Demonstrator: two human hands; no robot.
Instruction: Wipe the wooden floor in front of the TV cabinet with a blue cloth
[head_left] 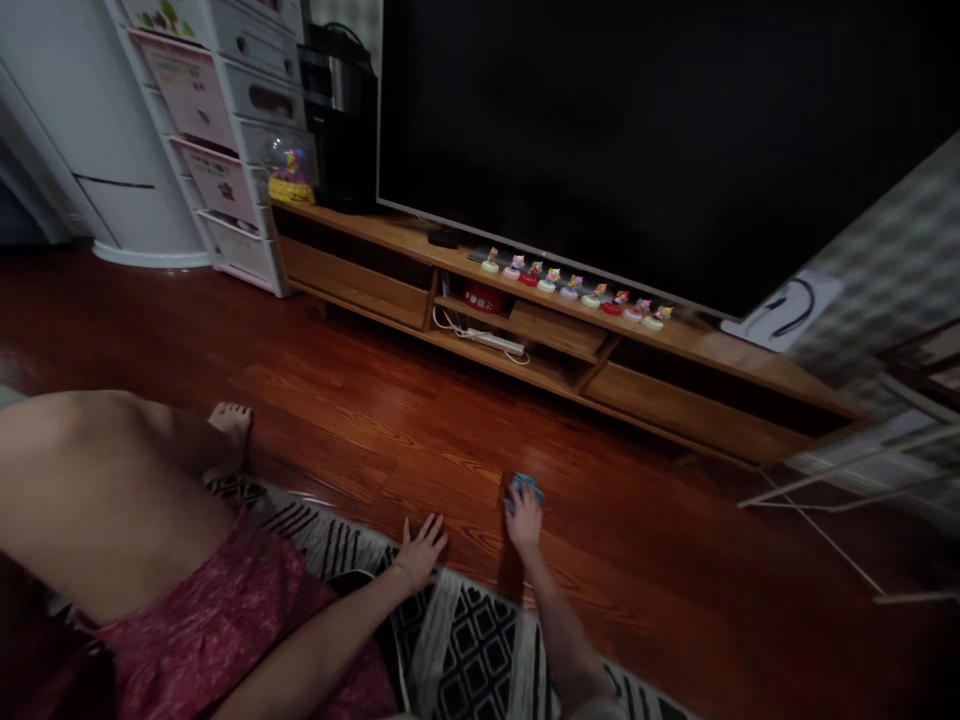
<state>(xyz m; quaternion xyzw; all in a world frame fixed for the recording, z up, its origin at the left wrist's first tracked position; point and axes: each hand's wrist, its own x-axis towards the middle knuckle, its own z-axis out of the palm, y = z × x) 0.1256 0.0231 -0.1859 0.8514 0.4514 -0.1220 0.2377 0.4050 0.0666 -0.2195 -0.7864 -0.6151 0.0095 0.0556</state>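
My right hand [524,522] is on the reddish wood floor [457,470], with its fingers over a crumpled blue cloth [527,483]. Most of the cloth lies under the fingers, and only its edges show. To the left, my left hand [421,556] rests with spread fingers where the patterned rug [480,640] meets the floor, holding nothing. The rug is black and white with diamonds and stripes.
Ahead stands a low wooden TV stand [360,285] with a row of small figurines [574,284] below a large dark TV [637,130]. A bare leg [97,480] in red patterned cloth is at left. A white metal rack [825,508] stands at right.
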